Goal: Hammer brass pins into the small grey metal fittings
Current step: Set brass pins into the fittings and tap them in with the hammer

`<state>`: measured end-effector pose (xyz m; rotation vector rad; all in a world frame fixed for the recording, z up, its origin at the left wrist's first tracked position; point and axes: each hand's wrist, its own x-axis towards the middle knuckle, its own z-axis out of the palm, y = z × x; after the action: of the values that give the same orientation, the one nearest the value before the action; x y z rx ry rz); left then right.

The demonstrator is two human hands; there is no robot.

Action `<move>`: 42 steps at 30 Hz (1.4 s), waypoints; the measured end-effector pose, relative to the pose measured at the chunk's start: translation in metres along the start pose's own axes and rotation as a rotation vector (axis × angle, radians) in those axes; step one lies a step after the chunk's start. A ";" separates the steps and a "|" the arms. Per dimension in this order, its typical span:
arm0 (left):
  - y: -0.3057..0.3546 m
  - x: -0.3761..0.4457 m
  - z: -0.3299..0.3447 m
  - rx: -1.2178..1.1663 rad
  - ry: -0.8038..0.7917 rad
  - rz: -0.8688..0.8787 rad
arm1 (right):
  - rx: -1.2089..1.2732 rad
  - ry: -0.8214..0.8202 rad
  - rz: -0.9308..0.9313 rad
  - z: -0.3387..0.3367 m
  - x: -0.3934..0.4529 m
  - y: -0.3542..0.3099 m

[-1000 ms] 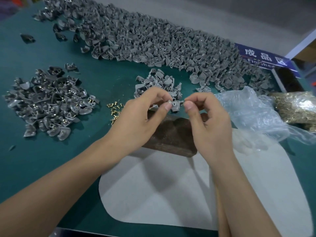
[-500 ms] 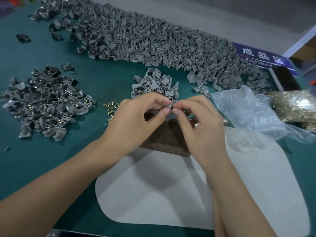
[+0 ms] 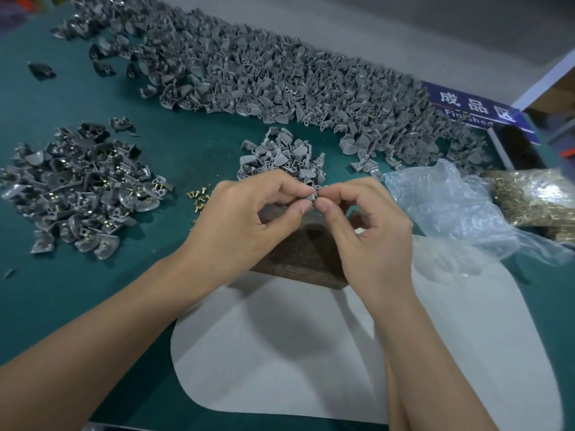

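Note:
My left hand (image 3: 249,222) pinches a small grey fitting (image 3: 312,195) between thumb and fingers above a dark wooden block (image 3: 298,256). My right hand (image 3: 370,231) meets it fingertip to fingertip and pinches at the fitting; a pin there is too small to tell. A few loose brass pins (image 3: 197,199) lie on the green mat left of my left hand. A small heap of grey fittings (image 3: 280,157) sits just beyond my hands.
A long bank of grey fittings (image 3: 280,79) runs across the back. A pile of fittings with brass pins (image 3: 81,185) lies at the left. A clear plastic bag (image 3: 451,203) and a bag of brass pins (image 3: 535,197) sit right. A white sheet (image 3: 280,353) lies near me.
My right hand has moved left until its fingertips touch those of my left hand at the fitting. The view has shifted slightly.

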<state>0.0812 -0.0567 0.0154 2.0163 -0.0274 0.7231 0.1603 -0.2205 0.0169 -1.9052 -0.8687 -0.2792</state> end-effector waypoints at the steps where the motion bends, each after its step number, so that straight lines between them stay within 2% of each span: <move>1: 0.000 0.000 0.000 0.000 -0.001 0.001 | -0.011 -0.005 -0.020 0.000 0.000 0.000; 9: 0.002 -0.001 0.001 -0.077 0.002 -0.109 | -0.021 -0.041 -0.010 -0.003 0.001 0.001; 23: 0.001 -0.002 -0.001 -0.016 -0.020 -0.047 | 0.026 -0.068 -0.033 -0.005 0.001 0.003; 29: 0.000 -0.003 0.000 0.004 0.005 0.005 | 0.073 -0.056 0.011 -0.006 0.001 0.001; 37: 0.000 -0.005 0.001 -0.079 0.028 -0.112 | 0.103 -0.027 0.023 -0.007 0.001 -0.003; 42: -0.001 -0.005 0.002 -0.056 0.031 -0.088 | 0.122 -0.023 0.058 -0.005 -0.001 -0.004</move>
<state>0.0779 -0.0594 0.0114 1.9402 0.0575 0.6901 0.1576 -0.2238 0.0220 -1.8199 -0.8256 -0.1655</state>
